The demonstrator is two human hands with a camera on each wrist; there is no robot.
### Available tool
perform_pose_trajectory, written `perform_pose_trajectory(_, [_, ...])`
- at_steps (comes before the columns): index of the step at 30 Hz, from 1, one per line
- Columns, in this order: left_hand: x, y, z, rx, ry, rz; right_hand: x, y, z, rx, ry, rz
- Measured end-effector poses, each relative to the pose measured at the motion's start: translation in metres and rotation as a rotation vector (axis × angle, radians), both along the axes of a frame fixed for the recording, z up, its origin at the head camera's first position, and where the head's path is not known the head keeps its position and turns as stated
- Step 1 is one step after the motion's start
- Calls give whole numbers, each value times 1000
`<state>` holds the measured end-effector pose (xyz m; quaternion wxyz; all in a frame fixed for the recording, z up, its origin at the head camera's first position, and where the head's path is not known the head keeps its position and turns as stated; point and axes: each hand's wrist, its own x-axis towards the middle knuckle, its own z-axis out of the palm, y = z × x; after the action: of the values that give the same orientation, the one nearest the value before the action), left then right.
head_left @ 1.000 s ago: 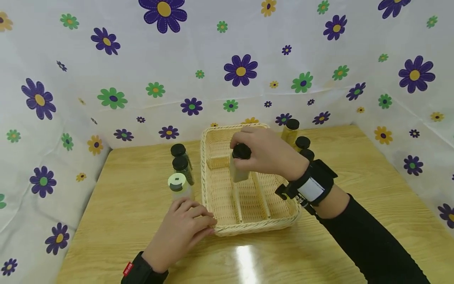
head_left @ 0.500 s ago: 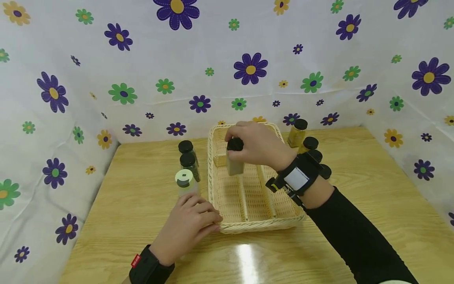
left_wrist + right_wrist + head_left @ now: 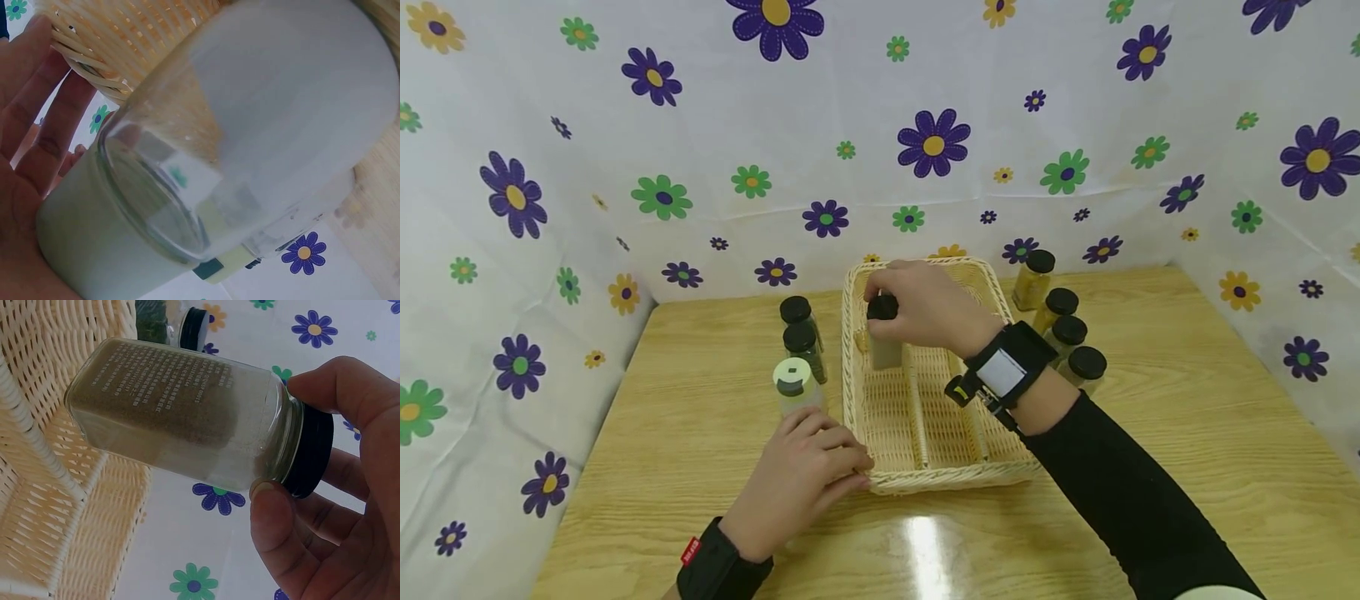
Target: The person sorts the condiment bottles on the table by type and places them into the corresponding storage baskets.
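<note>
My right hand (image 3: 928, 310) pinches a square glass spice jar (image 3: 886, 350) by its black cap, over the left compartment of the wicker basket (image 3: 951, 479). In the right wrist view the spice jar (image 3: 162, 403) holds grey-brown powder and has white print on one face. My left hand (image 3: 808, 467) rests against the basket's near left corner, its fingertips at the rim. Just beyond this hand stands a jar with a pale green lid (image 3: 793, 379); in the left wrist view this pale-lidded jar (image 3: 300, 94) is close up, with white contents.
Behind the pale-lidded jar, two black-capped jars (image 3: 801, 337) stand left of the basket. Several more black-capped jars, among them a yellow-filled jar (image 3: 1032, 283), line its right side. Dividers (image 3: 917, 417) split the basket. Flowered cloth (image 3: 737, 125) hangs behind the wooden table (image 3: 662, 417).
My right hand has moved left with the spice jar, toward the basket's left wall. My left hand stays at the basket corner. The head view has shifted slightly.
</note>
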<state>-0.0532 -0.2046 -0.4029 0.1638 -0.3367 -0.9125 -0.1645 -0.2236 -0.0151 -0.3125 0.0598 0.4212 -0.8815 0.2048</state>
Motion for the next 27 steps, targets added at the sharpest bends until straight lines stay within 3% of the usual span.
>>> perform_pose_trajectory(10, [1,-1,0,5,17,3,-6,-8,-13,59,-7,-15])
perform_pose_trajectory(27, [1,-1,-1,-18,-1,15,-13,-12,-32,80,-98,-29])
